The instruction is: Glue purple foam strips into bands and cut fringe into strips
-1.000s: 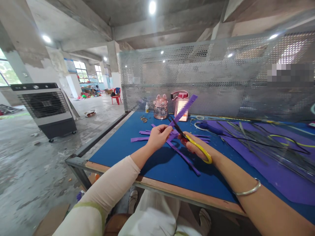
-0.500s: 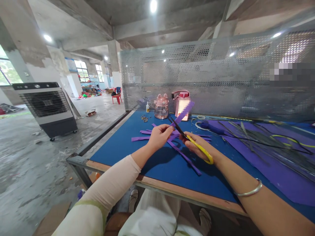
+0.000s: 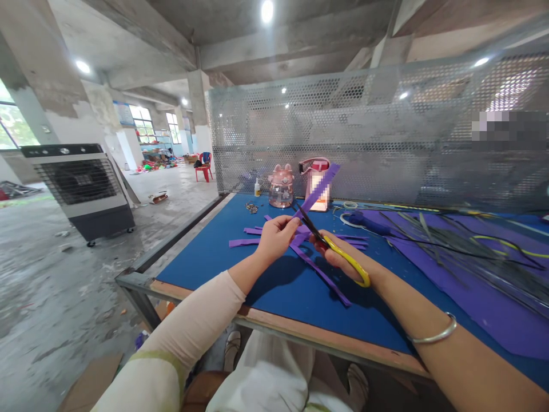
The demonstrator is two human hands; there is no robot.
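Here, scissors at purple strip edge.

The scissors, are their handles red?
No, the scissors in the right hand have yellow handles, and their dark blades meet the purple strip held by the left hand.

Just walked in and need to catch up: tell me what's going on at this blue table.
A person seated at the blue-topped worktable is cutting a long purple foam strip. The left hand pinches the strip and holds it up at a slant, while the right hand works yellow-handled scissors with the blades at the strip. More cut purple strips lie on the table beneath the hands.
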